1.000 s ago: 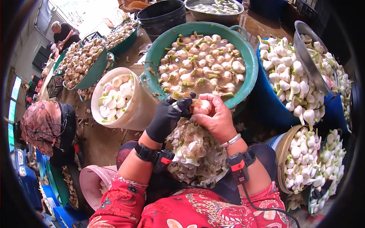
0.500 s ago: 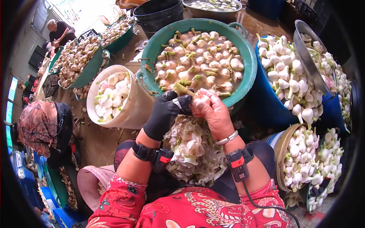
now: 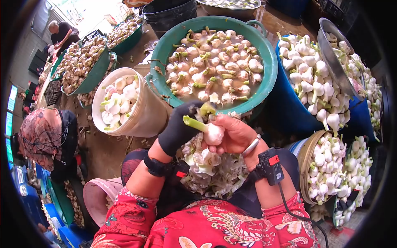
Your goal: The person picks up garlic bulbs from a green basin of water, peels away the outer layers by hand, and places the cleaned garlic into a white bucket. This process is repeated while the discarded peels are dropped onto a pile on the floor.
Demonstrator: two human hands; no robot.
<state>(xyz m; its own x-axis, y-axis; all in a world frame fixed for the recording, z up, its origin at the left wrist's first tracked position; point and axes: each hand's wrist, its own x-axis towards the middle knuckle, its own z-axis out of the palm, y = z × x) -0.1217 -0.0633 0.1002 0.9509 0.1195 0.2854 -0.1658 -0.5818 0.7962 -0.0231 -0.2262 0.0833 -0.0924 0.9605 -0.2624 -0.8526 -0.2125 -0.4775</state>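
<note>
A peeled-looking garlic bulb, pinkish white with a green stem stub pointing left, lies in the fingers of my right hand. My left hand, in a black fingerless glove, is just left of the bulb. A yellowish-green strip of garlic peel shows at its fingertips, which are partly hidden and blurred. Below both hands, a heap of papery garlic skins fills my lap. Just beyond them stands a green tub of murky water with floating unpeeled garlic bulbs.
At left stands a white bucket of cleaned garlic. Blue barrel and tan bucket, heaped with white bulbs, are on the right. A pink bucket sits lower left. A person in a patterned cap is close by; another person works farther back.
The bulb has turned from stem-up to stem-left and looks whiter and cleaner. A strip of peel has come away at my left fingertips. My right hand has turned palm-up beneath the bulb.
</note>
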